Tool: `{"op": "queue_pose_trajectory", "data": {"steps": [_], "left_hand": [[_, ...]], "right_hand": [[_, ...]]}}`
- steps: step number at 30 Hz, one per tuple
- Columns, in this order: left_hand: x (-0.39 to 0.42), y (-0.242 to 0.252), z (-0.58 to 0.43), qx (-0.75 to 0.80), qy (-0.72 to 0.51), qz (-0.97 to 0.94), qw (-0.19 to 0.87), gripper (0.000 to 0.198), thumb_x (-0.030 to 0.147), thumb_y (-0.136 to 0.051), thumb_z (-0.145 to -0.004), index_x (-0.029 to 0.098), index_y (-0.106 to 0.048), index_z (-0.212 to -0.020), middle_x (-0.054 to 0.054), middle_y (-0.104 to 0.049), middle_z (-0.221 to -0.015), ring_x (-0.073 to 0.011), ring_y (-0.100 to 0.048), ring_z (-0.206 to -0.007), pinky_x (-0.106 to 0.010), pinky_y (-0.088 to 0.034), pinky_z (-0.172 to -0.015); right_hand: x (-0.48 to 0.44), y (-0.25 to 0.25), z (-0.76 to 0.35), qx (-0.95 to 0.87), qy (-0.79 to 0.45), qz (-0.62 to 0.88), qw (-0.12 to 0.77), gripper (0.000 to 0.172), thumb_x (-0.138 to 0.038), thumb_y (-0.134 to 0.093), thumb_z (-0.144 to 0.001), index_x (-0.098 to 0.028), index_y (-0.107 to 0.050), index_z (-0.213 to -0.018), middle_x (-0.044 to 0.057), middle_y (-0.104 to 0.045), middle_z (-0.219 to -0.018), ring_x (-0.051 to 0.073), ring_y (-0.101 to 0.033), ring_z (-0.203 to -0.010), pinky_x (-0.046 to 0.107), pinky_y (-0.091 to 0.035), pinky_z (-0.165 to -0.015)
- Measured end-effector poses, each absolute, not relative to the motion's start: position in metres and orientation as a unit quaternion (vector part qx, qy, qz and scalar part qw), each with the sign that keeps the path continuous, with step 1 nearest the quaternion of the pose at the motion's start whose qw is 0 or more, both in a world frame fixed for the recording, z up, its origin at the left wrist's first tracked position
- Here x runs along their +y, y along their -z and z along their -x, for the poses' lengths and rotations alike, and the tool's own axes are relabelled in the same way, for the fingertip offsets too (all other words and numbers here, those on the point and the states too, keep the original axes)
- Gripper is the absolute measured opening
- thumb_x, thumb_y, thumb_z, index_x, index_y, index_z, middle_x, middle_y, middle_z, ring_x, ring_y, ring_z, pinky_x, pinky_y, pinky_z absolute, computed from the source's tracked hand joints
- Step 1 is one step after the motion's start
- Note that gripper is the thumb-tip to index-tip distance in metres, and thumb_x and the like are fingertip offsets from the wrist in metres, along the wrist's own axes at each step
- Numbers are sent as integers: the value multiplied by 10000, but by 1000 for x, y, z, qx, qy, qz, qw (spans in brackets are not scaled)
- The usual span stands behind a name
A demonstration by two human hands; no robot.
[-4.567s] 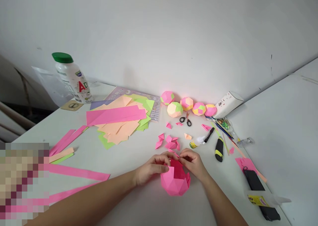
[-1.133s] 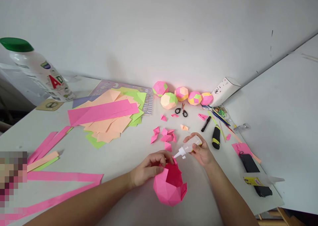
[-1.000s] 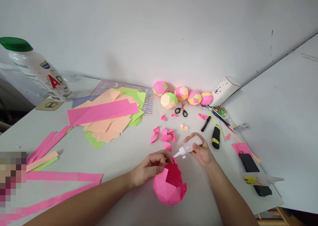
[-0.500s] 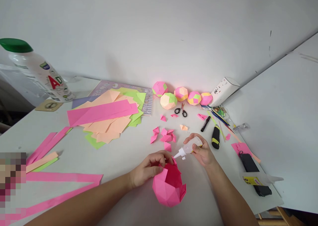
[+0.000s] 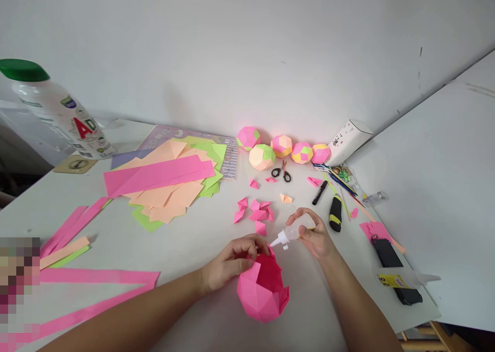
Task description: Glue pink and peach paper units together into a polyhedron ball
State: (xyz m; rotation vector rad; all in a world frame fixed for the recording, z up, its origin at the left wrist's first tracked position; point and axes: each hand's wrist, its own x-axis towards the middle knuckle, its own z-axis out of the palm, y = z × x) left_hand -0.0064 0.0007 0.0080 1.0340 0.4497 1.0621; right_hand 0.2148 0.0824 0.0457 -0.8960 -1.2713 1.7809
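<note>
1. Your L hand (image 5: 231, 261) has thumb & fingers clamped on the far-L rim of the pink paper ball (image 5: 258, 299), prob. to steady that edge w/ the open top facing up.
2. The ball is low & central, right in front of you; can't tell if its base touches the table (image 5: 193, 238).
3. Your R hand (image 5: 315, 238) has its fingers wrapped round the squeeze bottle (image 5: 296, 230), nozzle (image 5: 279, 238) tilted down-L at the far rim, prob. so the tip reaches the edge your L fingers pinch. Can't tell if it touches.
4. Folded pink pieces (image 5: 257, 216) lie just past the ball, prob. for easy reach.
5. Scissors (image 5: 283, 170) & smaller paper balls (image 5: 262, 157) sit farther back, prob. out of your way.
</note>
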Motion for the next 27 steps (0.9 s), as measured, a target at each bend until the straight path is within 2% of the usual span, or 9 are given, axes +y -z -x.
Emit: {"op": "queue_pose_trajectory", "data": {"steps": [15, 27], "left_hand": [[1, -10, 7, 215, -475, -467, 715, 193, 236, -587, -744, 155, -464, -619, -103, -565, -985, -254, -520, -972, -383, -425, -795], [0, -7, 5, 203, -484, -466, 713, 177, 224, -581, -751, 153, -471, -632, -93, -545, -968, -252, -536, -957, -382, -430, -783]], "right_hand": [[80, -48, -215, -535, -676, 330, 385, 316, -358, -784, -671, -226, -552, -840, 40, -642, -807, 174, -558, -699, 287, -434, -583], [83, -46, -213, -492, -701, 349, 379, 358, -392, -780, -665, -230, -522, -853, 21, -621, -800, 121, -501, -561, 232, -346, -470]]}}
